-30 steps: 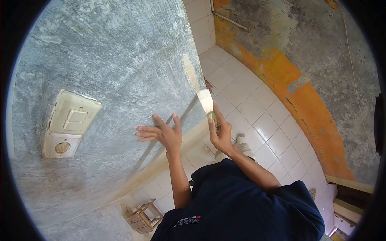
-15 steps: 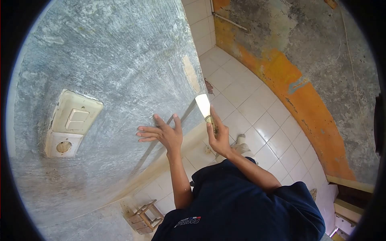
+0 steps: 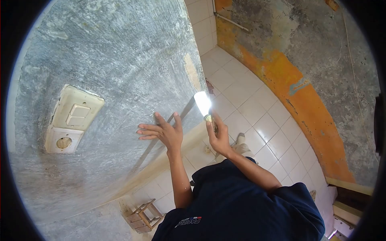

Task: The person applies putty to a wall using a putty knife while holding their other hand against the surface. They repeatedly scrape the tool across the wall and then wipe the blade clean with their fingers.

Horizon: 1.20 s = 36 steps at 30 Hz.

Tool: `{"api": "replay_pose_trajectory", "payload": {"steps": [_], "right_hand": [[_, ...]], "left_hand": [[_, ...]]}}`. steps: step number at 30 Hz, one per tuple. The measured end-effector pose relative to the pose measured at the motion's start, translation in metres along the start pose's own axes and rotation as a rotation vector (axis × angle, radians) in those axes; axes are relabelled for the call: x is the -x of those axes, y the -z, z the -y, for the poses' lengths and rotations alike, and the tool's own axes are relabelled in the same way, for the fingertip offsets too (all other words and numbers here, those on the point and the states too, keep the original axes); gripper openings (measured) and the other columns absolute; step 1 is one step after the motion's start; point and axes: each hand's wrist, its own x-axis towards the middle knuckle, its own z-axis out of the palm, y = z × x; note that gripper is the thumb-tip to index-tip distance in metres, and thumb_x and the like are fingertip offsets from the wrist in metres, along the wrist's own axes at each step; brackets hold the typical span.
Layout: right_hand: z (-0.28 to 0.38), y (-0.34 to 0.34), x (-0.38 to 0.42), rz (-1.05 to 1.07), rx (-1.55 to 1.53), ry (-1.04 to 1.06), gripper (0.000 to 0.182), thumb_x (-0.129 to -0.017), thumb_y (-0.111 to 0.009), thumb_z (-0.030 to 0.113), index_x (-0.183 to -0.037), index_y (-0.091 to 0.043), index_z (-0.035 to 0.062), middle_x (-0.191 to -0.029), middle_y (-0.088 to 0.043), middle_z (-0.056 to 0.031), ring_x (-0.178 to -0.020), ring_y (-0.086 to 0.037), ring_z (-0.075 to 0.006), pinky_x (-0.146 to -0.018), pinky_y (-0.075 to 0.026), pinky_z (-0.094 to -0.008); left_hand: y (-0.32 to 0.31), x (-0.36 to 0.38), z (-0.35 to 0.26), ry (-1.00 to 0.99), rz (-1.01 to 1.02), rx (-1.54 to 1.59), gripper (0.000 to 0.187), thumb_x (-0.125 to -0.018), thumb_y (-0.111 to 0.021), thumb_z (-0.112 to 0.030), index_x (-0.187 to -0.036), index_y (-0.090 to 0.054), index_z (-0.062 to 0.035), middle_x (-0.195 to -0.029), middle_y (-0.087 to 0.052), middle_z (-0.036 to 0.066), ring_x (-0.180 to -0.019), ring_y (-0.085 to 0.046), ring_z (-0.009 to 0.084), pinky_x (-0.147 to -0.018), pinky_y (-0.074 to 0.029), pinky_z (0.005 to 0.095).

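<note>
My right hand (image 3: 220, 137) is wrapped round the handle of a putty knife (image 3: 203, 103). Its broad metal blade shines with glare and points up at the edge of the grey wall (image 3: 120, 60). Just above the blade is a long pale bare patch (image 3: 191, 72) in the wall's coating. My left hand (image 3: 169, 134) lies on the wall with fingers spread, left of the knife, holding nothing. Whether the blade's tip touches the wall is hard to tell through the glare.
A light switch (image 3: 78, 112) and a round socket (image 3: 64, 142) sit on the wall at left. A small wooden stool (image 3: 145, 215) stands below on the white tiled floor (image 3: 257, 116). Opposite is a grey wall with peeling orange paint (image 3: 317, 116).
The putty knife's blade has tilted slightly and catches more light. Both hands stay almost where they were; the view has shifted a little.
</note>
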Motion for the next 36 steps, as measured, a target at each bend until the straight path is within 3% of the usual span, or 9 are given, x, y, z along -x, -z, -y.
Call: {"api": "replay_pose_trajectory", "payload": {"steps": [2, 5, 11, 13, 23, 26, 28, 31, 36], "right_hand": [[-0.005, 0.001, -0.003, -0.023, 0.062, 0.137, 0.056, -0.104, -0.053, 0.008, -0.158, -0.038, 0.001, -0.094, -0.069, -0.0098, -0.074, -0.053, -0.0096, -0.071, -0.047, -0.0272], [0.018, 0.009, -0.009, 0.038, -0.037, -0.041, 0.056, -0.104, -0.052, 0.008, -0.158, -0.038, 0.0002, -0.106, -0.071, -0.0141, -0.078, -0.054, -0.0096, -0.074, -0.048, -0.0275], [-0.003, 0.008, -0.003, 0.099, -0.007, -0.079, 0.055, -0.104, -0.053, 0.009, -0.157, -0.039, -0.0004, -0.138, -0.064, -0.0251, -0.114, -0.066, -0.0203, -0.097, -0.049, -0.033], [0.002, 0.005, -0.008, 0.01, -0.012, 0.077, 0.052, -0.107, -0.053, 0.018, -0.155, -0.042, -0.0007, -0.087, -0.061, -0.0002, -0.072, -0.047, -0.0068, -0.066, -0.042, -0.0265], [0.004, 0.003, -0.006, 0.1, -0.194, -0.081, 0.059, -0.108, -0.051, 0.018, -0.162, -0.032, 0.0057, -0.079, -0.047, 0.0062, -0.063, -0.04, -0.0041, -0.06, -0.039, -0.0225], [-0.006, 0.006, -0.005, 0.117, -0.184, -0.092, 0.059, -0.108, -0.051, 0.016, -0.162, -0.033, 0.0053, -0.097, -0.066, -0.0025, -0.077, -0.06, -0.0096, -0.074, -0.05, -0.0271], [-0.027, 0.005, -0.007, 0.045, 0.092, 0.193, 0.056, -0.107, -0.052, 0.014, -0.16, -0.036, 0.004, -0.133, -0.068, -0.0156, -0.116, -0.067, -0.0219, -0.101, -0.05, -0.0346], [0.008, 0.014, -0.016, 0.124, -0.064, 0.041, 0.053, -0.107, -0.05, 0.012, -0.158, -0.039, 0.0023, -0.155, -0.051, -0.0204, -0.143, -0.049, -0.0279, -0.116, -0.037, -0.0375], [-0.016, 0.017, -0.012, 0.142, -0.054, 0.083, 0.049, -0.105, -0.052, 0.008, -0.153, -0.046, 0.0007, -0.152, -0.055, -0.0203, -0.14, -0.053, -0.0275, -0.115, -0.04, -0.0364]], "left_hand": [[-0.001, -0.001, 0.0, 0.003, -0.003, 0.001, 0.102, -0.095, -0.061, -0.06, -0.168, 0.001, -0.0229, -0.158, 0.035, 0.038, -0.14, 0.042, 0.0569, -0.099, 0.025, 0.0809], [-0.002, -0.001, -0.001, -0.001, -0.008, 0.005, 0.101, -0.096, -0.06, -0.06, -0.168, 0.001, -0.0235, -0.158, 0.035, 0.038, -0.14, 0.042, 0.0565, -0.099, 0.025, 0.0807], [-0.002, -0.002, 0.0, -0.005, -0.012, 0.004, 0.101, -0.096, -0.061, -0.059, -0.168, 0.001, -0.0236, -0.158, 0.035, 0.038, -0.14, 0.042, 0.0566, -0.098, 0.024, 0.0812], [-0.003, 0.0, 0.001, -0.008, -0.016, 0.002, 0.103, -0.095, -0.062, -0.059, -0.168, 0.001, -0.0234, -0.158, 0.035, 0.037, -0.14, 0.043, 0.0566, -0.098, 0.024, 0.0813], [-0.003, 0.002, 0.002, -0.006, 0.0, 0.0, 0.105, -0.095, -0.063, -0.058, -0.168, 0.004, -0.0232, -0.157, 0.035, 0.038, -0.139, 0.043, 0.0577, -0.098, 0.025, 0.0812], [-0.001, 0.0, 0.002, -0.011, 0.004, 0.008, 0.104, -0.095, -0.061, -0.059, -0.168, 0.004, -0.0233, -0.157, 0.035, 0.038, -0.139, 0.044, 0.0573, -0.098, 0.025, 0.081], [0.0, -0.001, 0.001, -0.015, 0.002, 0.003, 0.103, -0.096, -0.06, -0.06, -0.168, 0.004, -0.0231, -0.157, 0.036, 0.038, -0.139, 0.044, 0.0572, -0.098, 0.025, 0.0807], [-0.001, -0.001, 0.001, -0.019, -0.006, 0.004, 0.103, -0.096, -0.06, -0.061, -0.168, 0.003, -0.0231, -0.157, 0.036, 0.038, -0.139, 0.044, 0.0572, -0.098, 0.026, 0.0805], [0.0, 0.0, 0.001, -0.021, -0.003, 0.003, 0.103, -0.096, -0.059, -0.062, -0.168, 0.003, -0.0231, -0.158, 0.036, 0.037, -0.139, 0.043, 0.0572, -0.098, 0.026, 0.0803]]}}
